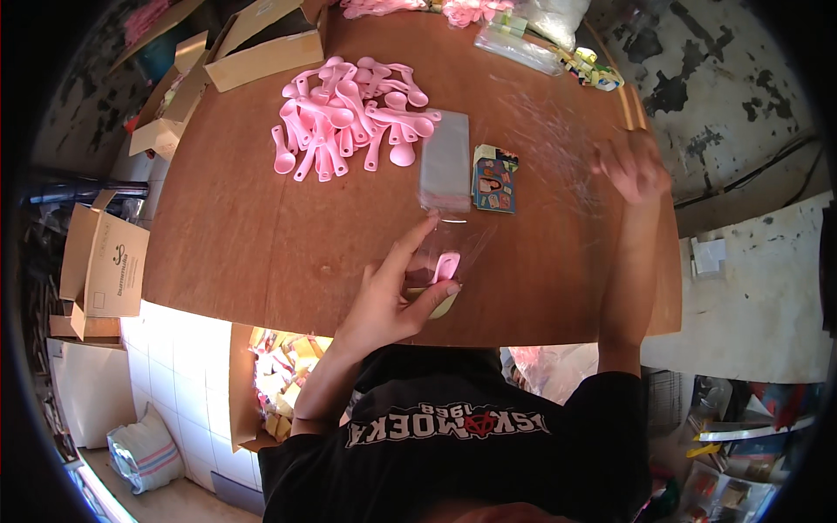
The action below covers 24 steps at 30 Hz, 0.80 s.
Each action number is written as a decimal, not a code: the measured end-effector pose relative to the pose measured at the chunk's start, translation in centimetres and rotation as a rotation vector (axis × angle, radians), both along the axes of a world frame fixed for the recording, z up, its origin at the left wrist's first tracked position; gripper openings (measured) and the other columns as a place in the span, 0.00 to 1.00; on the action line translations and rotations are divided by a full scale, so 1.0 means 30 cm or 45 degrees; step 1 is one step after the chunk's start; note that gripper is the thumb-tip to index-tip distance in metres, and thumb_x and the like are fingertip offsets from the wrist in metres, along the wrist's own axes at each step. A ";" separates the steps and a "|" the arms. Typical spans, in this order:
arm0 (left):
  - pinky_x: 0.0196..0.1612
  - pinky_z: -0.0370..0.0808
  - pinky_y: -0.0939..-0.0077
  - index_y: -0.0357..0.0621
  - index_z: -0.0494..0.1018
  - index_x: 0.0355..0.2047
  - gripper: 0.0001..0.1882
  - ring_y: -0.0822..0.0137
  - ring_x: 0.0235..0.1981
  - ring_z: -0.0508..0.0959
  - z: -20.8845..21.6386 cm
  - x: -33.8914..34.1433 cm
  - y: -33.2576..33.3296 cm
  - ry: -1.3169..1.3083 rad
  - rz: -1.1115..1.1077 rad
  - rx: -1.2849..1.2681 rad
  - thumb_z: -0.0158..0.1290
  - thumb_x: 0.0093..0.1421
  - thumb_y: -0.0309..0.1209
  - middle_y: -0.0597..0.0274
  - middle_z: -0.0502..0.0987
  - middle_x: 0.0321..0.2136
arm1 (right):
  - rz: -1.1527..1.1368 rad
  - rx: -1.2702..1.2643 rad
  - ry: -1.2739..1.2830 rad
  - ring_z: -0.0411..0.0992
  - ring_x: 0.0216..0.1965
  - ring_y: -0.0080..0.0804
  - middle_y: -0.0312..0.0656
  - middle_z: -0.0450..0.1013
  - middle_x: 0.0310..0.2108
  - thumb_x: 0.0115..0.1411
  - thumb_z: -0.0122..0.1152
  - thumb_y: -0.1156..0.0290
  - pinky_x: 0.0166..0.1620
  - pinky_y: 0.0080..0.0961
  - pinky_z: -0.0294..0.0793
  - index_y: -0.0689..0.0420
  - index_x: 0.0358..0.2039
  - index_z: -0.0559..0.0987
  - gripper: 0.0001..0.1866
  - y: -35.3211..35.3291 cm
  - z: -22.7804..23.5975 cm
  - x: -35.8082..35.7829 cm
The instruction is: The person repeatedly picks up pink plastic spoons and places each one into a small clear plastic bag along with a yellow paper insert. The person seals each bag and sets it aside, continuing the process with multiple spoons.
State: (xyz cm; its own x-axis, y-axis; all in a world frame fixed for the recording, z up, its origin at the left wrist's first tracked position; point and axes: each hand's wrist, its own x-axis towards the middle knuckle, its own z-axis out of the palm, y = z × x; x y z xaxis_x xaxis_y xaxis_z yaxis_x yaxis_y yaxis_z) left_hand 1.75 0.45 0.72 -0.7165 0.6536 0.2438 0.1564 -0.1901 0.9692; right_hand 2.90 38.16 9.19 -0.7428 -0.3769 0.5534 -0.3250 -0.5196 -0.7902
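My left hand point(384, 301) holds a clear plastic bag point(462, 237) near the table's front edge, thumb and fingers on either side of it. A pink spoon point(446, 266) shows through the bag, its handle up; the thumb covers its lower part. Under the thumb is a pale yellow-green thing point(445, 305), mostly hidden. Raised at the right side of the table, my right hand point(634, 167) has its fingers curled in; what they hold, if anything, cannot be made out. Beyond the left hand lie a stack of clear bags point(445, 161) and a small pile of printed cards point(496, 180).
A heap of pink spoons point(336, 118) spreads over the table's far left part. Thin clear strips point(554, 144) lie scattered toward the right. Cardboard boxes point(266, 44) stand at the far left edge, plastic packs point(520, 48) at the back. A scuffed wall point(750, 288) borders the right.
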 end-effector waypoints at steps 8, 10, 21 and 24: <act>0.48 0.76 0.75 0.40 0.53 0.67 0.40 0.69 0.42 0.81 -0.015 -0.039 0.016 -0.028 0.008 0.022 0.60 0.57 0.18 0.59 0.80 0.37 | -2.024 1.542 -0.410 0.77 0.42 0.31 0.43 0.80 0.40 0.58 0.60 0.74 0.46 0.28 0.74 0.65 0.43 0.81 0.13 0.171 -0.296 -0.031; 0.49 0.76 0.75 0.40 0.53 0.67 0.40 0.69 0.42 0.81 -0.003 -0.047 0.012 -0.018 0.004 0.038 0.60 0.57 0.18 0.58 0.80 0.38 | -1.745 1.426 -0.322 0.77 0.43 0.32 0.43 0.79 0.41 0.58 0.60 0.73 0.47 0.28 0.74 0.65 0.44 0.80 0.14 0.058 -0.174 -0.026; 0.49 0.75 0.76 0.39 0.54 0.66 0.37 0.68 0.44 0.80 -0.014 -0.035 0.038 -0.161 -0.022 0.072 0.59 0.59 0.19 0.54 0.81 0.42 | -0.930 1.109 -0.788 0.78 0.44 0.37 0.45 0.78 0.44 0.57 0.67 0.65 0.50 0.31 0.75 0.62 0.50 0.78 0.22 0.161 -0.109 -0.036; 0.47 0.77 0.77 0.40 0.59 0.64 0.34 0.74 0.40 0.80 -0.014 -0.030 0.037 -0.111 0.052 0.122 0.59 0.58 0.19 0.60 0.81 0.37 | -1.731 2.569 -0.577 0.78 0.43 0.38 0.48 0.78 0.44 0.56 0.68 0.63 0.49 0.31 0.76 0.61 0.47 0.80 0.21 0.224 -0.213 -0.028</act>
